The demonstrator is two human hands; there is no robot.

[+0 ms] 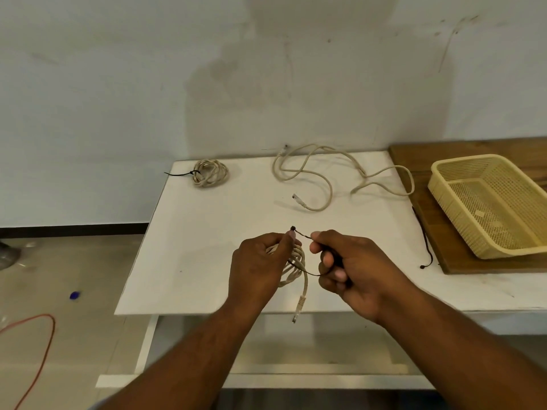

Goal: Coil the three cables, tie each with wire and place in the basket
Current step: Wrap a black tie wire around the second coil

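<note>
My left hand [260,267] grips a coiled beige cable [296,266] above the white table's front edge; one plug end [299,306] hangs down. My right hand [352,267] pinches a thin black wire tie [302,235] that runs from the coil's top to my fingers and loops under the coil. A second beige cable [210,173], coiled and tied with black wire, lies at the table's back left. A third beige cable [331,173] lies loose and uncoiled across the back middle. The yellow basket [461,214] stands at the right with nothing in it.
The basket rests on a wooden board [414,161] at the right. A spare black wire tie [426,247] lies along the board's left edge. The white table [207,247] stands against a pale wall. An orange cord [44,344] lies on the floor at the left.
</note>
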